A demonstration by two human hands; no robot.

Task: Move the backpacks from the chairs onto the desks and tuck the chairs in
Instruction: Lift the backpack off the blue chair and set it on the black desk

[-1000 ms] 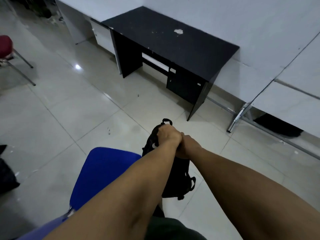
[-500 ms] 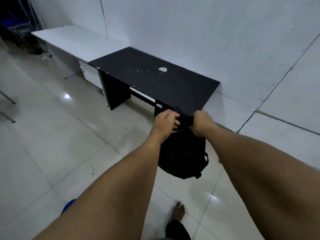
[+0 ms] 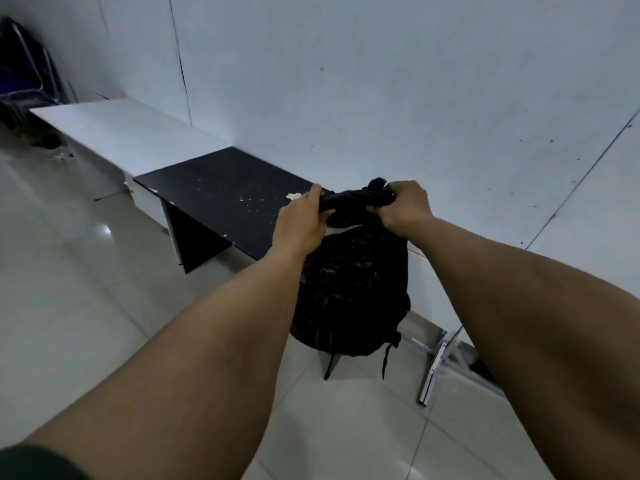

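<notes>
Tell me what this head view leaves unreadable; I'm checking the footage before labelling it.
- Right end of the black desk: hidden behind the backpack and both hands.
- Whether the backpack's base touches the desk: hidden by the left hand and forearm.
- Backpack top handle: covered by the right hand.
- Dark chairs at far left: cut off by the frame edge, too dim.
- White mark on the backpack: partly covered, unreadable.

Both arms outstretched — left hand (image 3: 300,226) and right hand (image 3: 406,204) clenched, fingers curled.
</notes>
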